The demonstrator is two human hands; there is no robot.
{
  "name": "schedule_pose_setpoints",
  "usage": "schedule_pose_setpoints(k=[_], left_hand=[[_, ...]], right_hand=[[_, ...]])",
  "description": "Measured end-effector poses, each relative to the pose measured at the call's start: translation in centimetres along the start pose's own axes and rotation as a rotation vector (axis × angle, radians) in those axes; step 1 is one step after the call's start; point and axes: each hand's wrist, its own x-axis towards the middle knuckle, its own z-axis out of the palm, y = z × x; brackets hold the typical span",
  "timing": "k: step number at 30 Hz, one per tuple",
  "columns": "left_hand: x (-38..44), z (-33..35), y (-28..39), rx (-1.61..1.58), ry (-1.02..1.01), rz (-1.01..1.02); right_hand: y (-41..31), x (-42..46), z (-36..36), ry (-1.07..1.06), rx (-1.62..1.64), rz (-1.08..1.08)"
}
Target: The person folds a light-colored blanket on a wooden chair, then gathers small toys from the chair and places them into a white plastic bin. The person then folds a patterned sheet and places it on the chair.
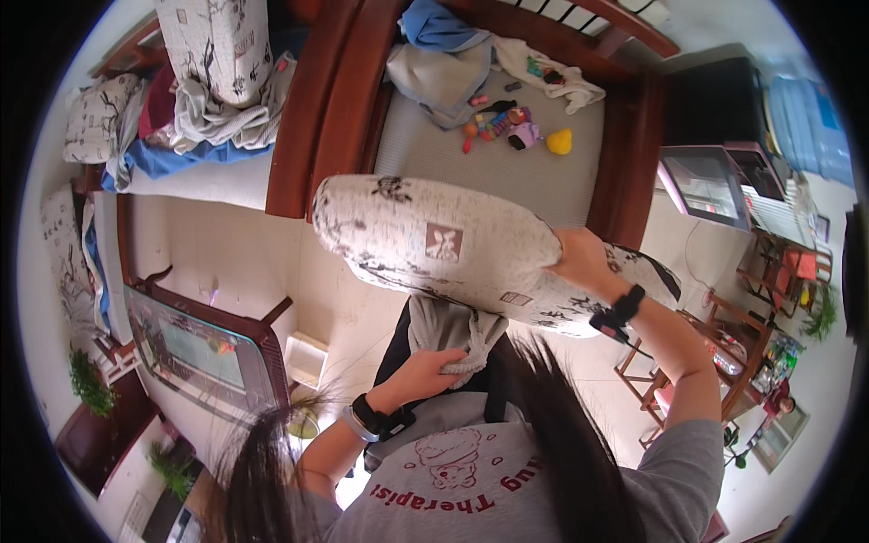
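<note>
A thick cream cushion (434,234) with dark plant prints and a brown square patch lies across the space in front of me, above the floor. My right hand (582,261) grips its long edge near the right end, fingers pressing into the fabric. Below the cushion hangs a bunched grey ribbed cloth (451,329). Its lower end is pinched in my left hand (424,373), close to my lap. Whether the cloth is joined to the cushion is hidden. Both wrists wear black bands.
Ahead stands a wooden sofa (624,156) with a grey seat pad (475,159), toys and clothes. More cushions (217,47) and cloths are piled at upper left. A glass-topped table (197,346) stands left, near a white box (307,360). Wooden chairs (736,326) are right.
</note>
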Motion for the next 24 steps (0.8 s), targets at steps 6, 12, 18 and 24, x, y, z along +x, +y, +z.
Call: schedule_pose_setpoints(k=[6, 12, 18, 24], left_hand=[[-4.9, -0.6, 4.9, 0.010, 0.033, 0.260], [-5.6, -3.1, 13.9, 0.250, 0.082, 0.569], [2.6, -10.4, 18.4, -0.099, 0.559, 0.467], [10.1, -12.1, 8.1, 1.151, 0.611, 0.237]], right_hand=[[-5.8, -9.6, -5.4, 0.412, -0.099, -0.178], [-5.2, -10.4, -1.4, 0.382, -0.257, -0.285], [-1.4, -9.4, 0.7, 0.068, -0.284, -0.247], [1.6, -6.7, -3.2, 0.164, -0.175, -0.259]])
